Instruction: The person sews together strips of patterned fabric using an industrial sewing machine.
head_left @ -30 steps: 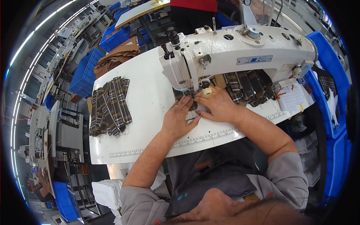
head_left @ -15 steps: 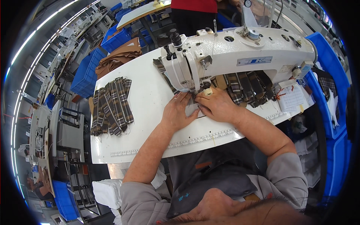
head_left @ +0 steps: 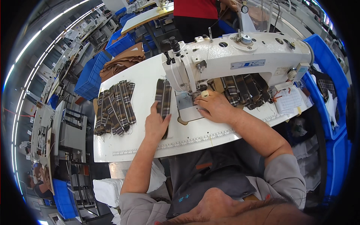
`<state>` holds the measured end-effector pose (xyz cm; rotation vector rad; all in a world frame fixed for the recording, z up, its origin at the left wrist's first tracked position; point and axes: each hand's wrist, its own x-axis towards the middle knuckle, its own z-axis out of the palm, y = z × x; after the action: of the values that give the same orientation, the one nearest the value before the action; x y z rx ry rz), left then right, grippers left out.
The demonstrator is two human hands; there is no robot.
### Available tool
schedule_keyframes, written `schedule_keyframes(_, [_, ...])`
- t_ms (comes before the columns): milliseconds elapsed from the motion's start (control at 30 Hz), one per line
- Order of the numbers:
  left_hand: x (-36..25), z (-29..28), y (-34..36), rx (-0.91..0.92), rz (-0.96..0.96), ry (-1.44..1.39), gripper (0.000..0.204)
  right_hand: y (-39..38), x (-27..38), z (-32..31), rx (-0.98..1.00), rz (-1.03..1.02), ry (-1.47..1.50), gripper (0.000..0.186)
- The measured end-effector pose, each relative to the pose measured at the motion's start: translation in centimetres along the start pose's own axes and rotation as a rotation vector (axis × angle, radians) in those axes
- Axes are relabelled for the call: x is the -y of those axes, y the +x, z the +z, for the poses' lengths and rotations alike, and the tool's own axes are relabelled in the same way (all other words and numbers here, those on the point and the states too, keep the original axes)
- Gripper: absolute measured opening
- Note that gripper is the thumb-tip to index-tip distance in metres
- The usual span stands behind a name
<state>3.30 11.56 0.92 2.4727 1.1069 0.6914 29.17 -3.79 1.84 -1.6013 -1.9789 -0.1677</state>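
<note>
On the white sewing table (head_left: 144, 84), my left hand (head_left: 154, 126) grips a brown, black and white plaid fabric strip (head_left: 164, 98), its fingers along one edge and thumb on the other. The strip lies lengthwise, left of the needle area of a white sewing machine (head_left: 210, 56). My right hand (head_left: 216, 108) rests by the presser foot, fingers bent, thumb apart from the index finger, and no cloth shows in it. A pale round piece sits at its fingertips; whether it is worn on a finger I cannot tell. The metal needle plate (head_left: 184, 100) is partly uncovered.
Plaid strips (head_left: 116, 108) lie piled at the left, and more plaid pieces (head_left: 245, 90) under the machine arm. A paper sheet (head_left: 288, 102) lies at the right. Blue bins (head_left: 90, 77) flank the table, with brown cloth (head_left: 123, 62) behind. A person in red (head_left: 195, 9) stands beyond.
My left hand has moved left and toward me from the needle, drawing the plaid strip out from under the presser foot. My right hand stays near the needle.
</note>
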Motion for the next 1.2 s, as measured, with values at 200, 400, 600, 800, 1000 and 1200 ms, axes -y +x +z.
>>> schedule_keyframes(200, [2.1,-8.7,-5.9,0.410,-0.037,0.027,0.051,-0.3,-0.1,0.4,-0.029,-0.022,-0.017,0.028])
schedule_keyframes(400, [0.9,-5.7,-5.9,0.408,0.339,-0.229,0.032,-0.6,0.0,0.5,-0.042,-0.031,-0.052,0.029])
schedule_keyframes(600, [-4.5,-0.1,-1.8,0.398,0.452,-0.256,0.084,-0.3,0.5,-0.2,-0.015,-0.130,0.031,0.034])
schedule_keyframes(800, [-5.6,2.0,-0.2,0.358,0.449,-0.024,0.101,-0.5,0.0,0.0,-0.012,-0.130,-0.024,0.034])
schedule_keyframes(1000, [-6.0,1.8,0.3,0.361,0.457,0.067,0.108,-0.6,0.1,-0.1,-0.032,-0.086,-0.106,0.039])
schedule_keyframes(1200, [-5.9,1.8,1.0,0.361,0.456,0.081,0.111,-0.4,0.2,0.2,0.003,-0.033,-0.092,0.041])
